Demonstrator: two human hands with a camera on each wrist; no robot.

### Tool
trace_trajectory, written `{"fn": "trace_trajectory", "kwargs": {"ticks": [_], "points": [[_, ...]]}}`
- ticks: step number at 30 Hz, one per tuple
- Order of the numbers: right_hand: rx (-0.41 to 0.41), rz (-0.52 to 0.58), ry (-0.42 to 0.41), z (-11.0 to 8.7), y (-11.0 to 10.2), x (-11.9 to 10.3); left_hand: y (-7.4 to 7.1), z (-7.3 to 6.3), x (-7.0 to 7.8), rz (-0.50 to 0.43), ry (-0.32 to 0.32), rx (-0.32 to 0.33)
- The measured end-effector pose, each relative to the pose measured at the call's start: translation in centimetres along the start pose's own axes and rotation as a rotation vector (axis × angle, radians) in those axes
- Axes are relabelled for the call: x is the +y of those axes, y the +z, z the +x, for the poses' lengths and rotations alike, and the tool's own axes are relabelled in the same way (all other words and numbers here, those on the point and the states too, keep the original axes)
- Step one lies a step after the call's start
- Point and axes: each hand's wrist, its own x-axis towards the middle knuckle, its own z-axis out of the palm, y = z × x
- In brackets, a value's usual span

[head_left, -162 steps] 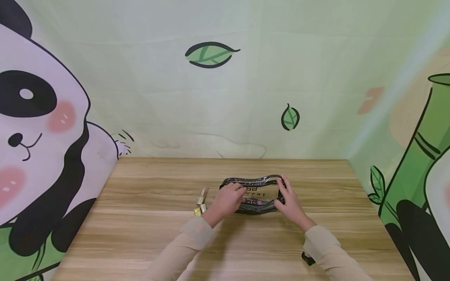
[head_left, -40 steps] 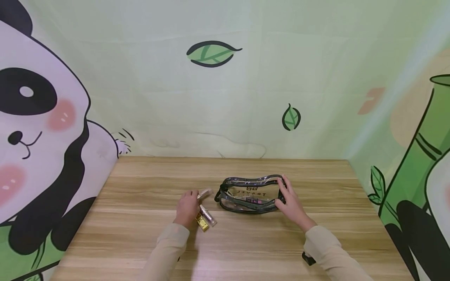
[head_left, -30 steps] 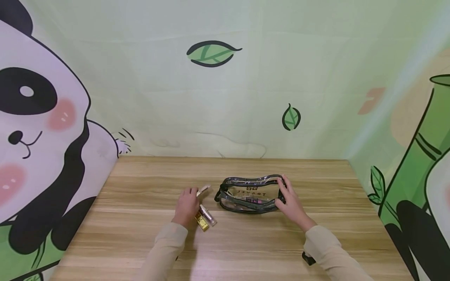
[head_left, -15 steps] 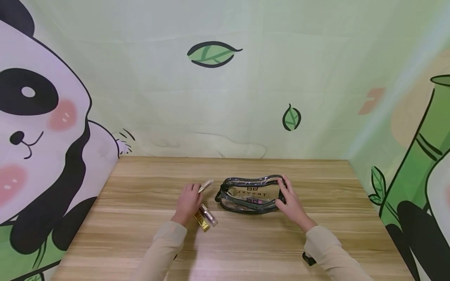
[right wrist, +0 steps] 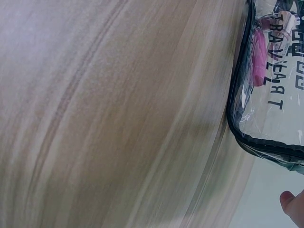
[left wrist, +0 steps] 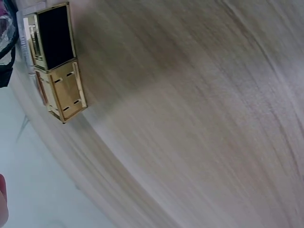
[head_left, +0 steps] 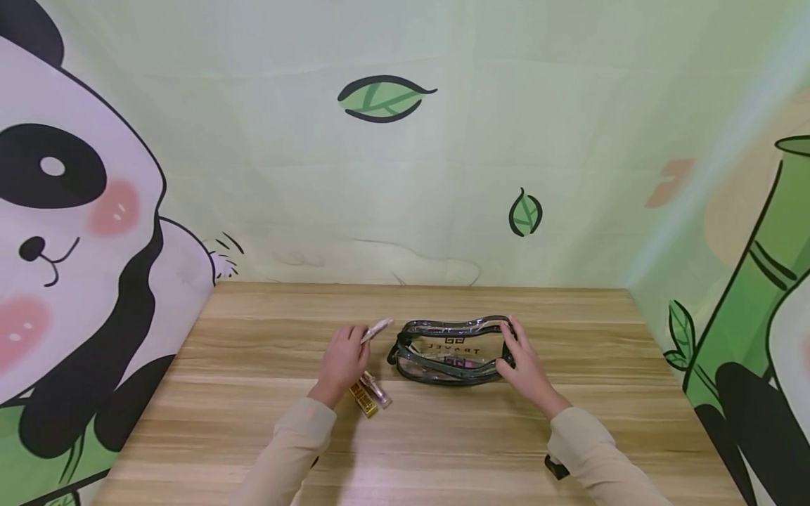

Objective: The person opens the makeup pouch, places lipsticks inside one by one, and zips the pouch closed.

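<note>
My left hand (head_left: 344, 358) pinches a slim, pale silvery tube (head_left: 377, 329), its tip pointing toward the pouch and a little short of it. The tube's lower end is hidden by the fingers. A transparent travel pouch (head_left: 436, 371) with black edging stands with its top unzipped. At its right end my right hand (head_left: 526, 362) grips the rim, thumb in front and fingers behind. Below my left hand lie a gold rectangular lipstick (head_left: 363, 400) and a clear-and-silver lipstick (head_left: 377, 391), side by side. The left wrist view shows the gold lipstick (left wrist: 61, 90) with its black panel.
Inside the pouch a pink item (right wrist: 259, 57) shows through the plastic, with other small things behind the lettering. The wooden table (head_left: 266, 309) meets a green cloth backdrop (head_left: 285, 176) at its far edge. A small black device (head_left: 557, 466) sits at my right wrist.
My left hand left the pouch, went to the small tubes, and now carries the slim tube up and right toward the pouch. The other two lipsticks lie turned. My right hand stays put.
</note>
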Motion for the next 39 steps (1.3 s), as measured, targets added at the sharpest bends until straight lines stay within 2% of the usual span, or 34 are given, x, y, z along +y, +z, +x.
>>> {"fn": "trace_trajectory", "kwargs": {"ticks": [13,19,24,32,39], "points": [[-0.008,0.019,0.017,-0.1,-0.1,0.0,-0.7,0.9,1.4,-0.029,0.021,0.025],[-0.004,0.014,0.016,-0.1,-0.1,0.1,-1.0,1.3,2.7,-0.038,0.098,0.083],[-0.001,0.005,0.005,-0.1,0.0,0.1,-1.1,1.6,3.6,-0.041,0.156,0.099],[-0.001,0.015,0.001,-0.1,0.0,0.1,-1.0,2.0,4.9,-0.05,0.239,0.091],[0.0,0.022,0.006,0.0,0.0,0.1,-0.6,2.2,5.9,-0.058,0.341,0.082]]}}
